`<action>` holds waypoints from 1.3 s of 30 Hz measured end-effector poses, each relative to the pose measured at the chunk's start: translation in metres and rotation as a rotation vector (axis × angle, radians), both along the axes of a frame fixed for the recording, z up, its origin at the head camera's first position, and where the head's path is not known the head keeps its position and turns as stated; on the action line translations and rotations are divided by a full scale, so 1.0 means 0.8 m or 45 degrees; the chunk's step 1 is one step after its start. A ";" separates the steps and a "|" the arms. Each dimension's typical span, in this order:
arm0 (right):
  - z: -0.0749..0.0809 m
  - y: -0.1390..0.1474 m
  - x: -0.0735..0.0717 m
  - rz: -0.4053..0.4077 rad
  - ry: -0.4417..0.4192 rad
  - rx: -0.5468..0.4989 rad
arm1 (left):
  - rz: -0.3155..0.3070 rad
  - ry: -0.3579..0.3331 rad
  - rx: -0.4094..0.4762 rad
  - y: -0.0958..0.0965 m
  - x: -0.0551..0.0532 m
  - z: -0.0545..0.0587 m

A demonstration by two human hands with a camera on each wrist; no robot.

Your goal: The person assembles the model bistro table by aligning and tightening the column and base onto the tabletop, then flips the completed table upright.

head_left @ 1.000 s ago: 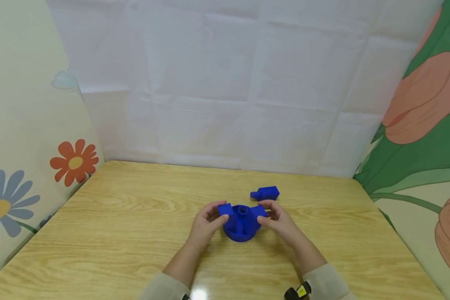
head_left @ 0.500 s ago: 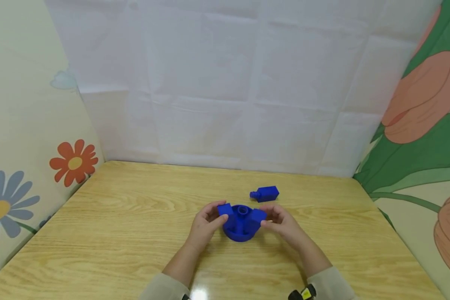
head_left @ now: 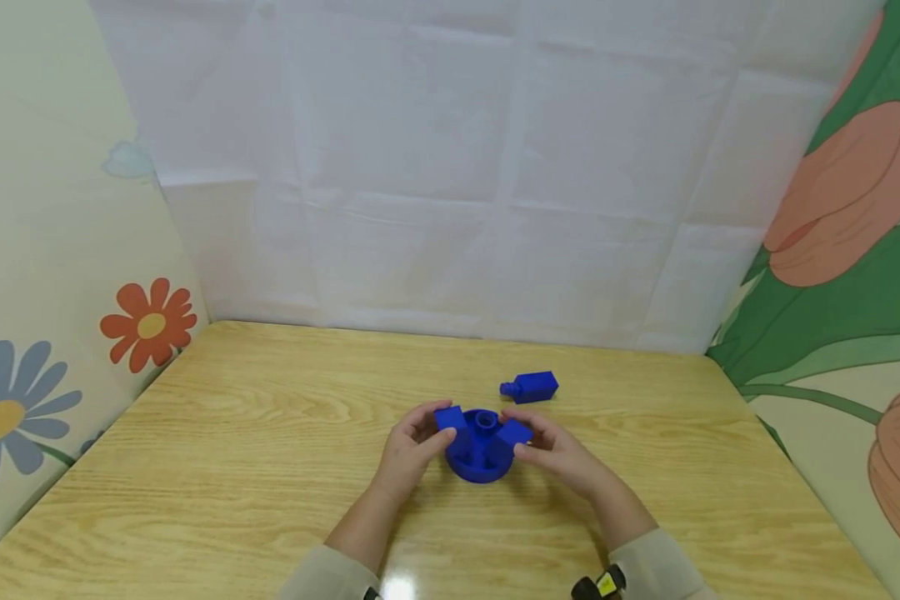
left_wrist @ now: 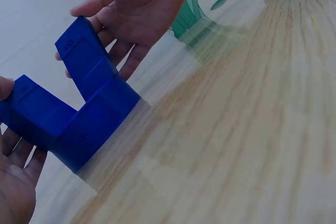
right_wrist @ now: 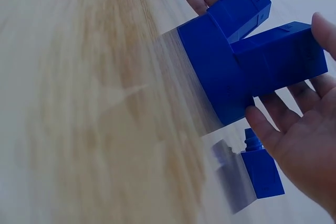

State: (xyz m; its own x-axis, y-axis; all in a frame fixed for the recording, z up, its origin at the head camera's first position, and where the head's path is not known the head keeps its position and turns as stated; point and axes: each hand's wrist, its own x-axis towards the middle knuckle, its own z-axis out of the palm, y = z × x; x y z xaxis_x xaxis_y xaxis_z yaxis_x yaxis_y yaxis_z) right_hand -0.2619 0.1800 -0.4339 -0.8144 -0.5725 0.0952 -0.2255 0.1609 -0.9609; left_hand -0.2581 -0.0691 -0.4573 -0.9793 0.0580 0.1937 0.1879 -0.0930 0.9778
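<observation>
A round blue base [head_left: 480,473] with a raised ring at its middle sits on the wooden table. Two blue rectangular blocks stand in it, leaning outward. My left hand [head_left: 407,450] holds the left block [head_left: 452,418] between thumb and fingers. Around the right block [head_left: 514,432] my right hand [head_left: 562,454] has its thumb on the near side and fingers behind; in the right wrist view the thumb touches the top end of that block [right_wrist: 286,56]. The blocks' lower ends are hidden inside the base. In the left wrist view, small raised markings show on both blocks.
Behind the right hand, a loose blue block [head_left: 536,387] with a threaded neck lies on its side, neck pointing left. The wooden table [head_left: 270,433] reaches back to a white cloth [head_left: 450,183]. Flower-patterned panels [head_left: 855,200] flank it.
My right hand loosened from the right block, drew back slightly, then took hold again with its fingers further round behind. The right block has turned a little. The left hand and base stay put.
</observation>
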 end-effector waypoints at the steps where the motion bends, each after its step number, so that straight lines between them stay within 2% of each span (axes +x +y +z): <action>1: 0.000 0.000 0.000 0.002 -0.022 -0.004 | -0.001 -0.001 0.001 0.000 0.000 0.000; 22: -0.001 -0.003 0.001 -0.054 0.007 0.016 | -0.005 -0.009 -0.014 -0.001 -0.002 0.000; 27: -0.007 -0.009 0.005 -0.122 -0.014 -0.034 | 0.032 -0.018 -0.044 -0.001 -0.002 0.001; 30: -0.012 -0.014 0.007 -0.163 0.020 -0.085 | 0.071 -0.027 -0.051 -0.001 -0.003 0.004; 34: -0.015 -0.020 0.008 -0.207 0.066 -0.085 | 0.114 -0.027 -0.027 -0.002 -0.008 0.007; 39: -0.014 -0.027 0.011 -0.197 0.002 -0.070 | 0.162 -0.011 -0.027 -0.005 -0.018 0.009</action>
State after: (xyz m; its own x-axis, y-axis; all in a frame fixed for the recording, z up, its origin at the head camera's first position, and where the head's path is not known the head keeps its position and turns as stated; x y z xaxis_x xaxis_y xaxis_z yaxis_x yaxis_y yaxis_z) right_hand -0.2527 0.1588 -0.4449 -0.8921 -0.4344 0.1247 -0.2039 0.1407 -0.9688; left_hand -0.2726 -0.0733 -0.4502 -0.9807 -0.0629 0.1852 0.1883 -0.0483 0.9809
